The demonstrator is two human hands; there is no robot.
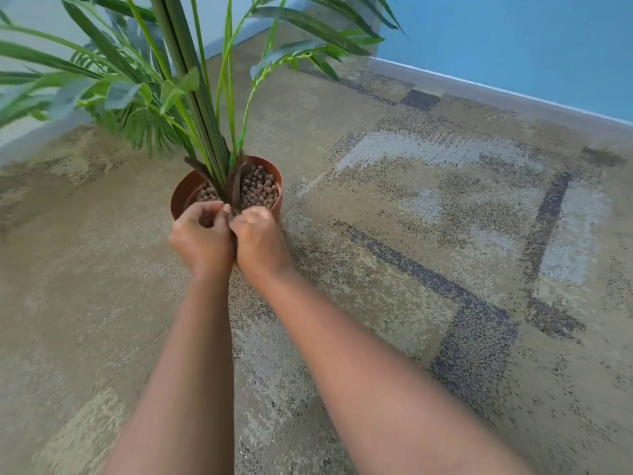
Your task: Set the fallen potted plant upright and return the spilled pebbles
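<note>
Our left hand point(202, 234) and right hand point(258, 236), fingers curled, meet at the terracotta pot's point(183, 192) six o'clock rim; whether they hold pebbles point(260, 188) we cannot tell. The upright palm looks top-heavy; grip the stiff rim.

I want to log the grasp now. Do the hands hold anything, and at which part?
It cannot be told. Both the left hand and the right hand are curled together at the near rim of the pot, above the pebbles; their contents are hidden.
</note>
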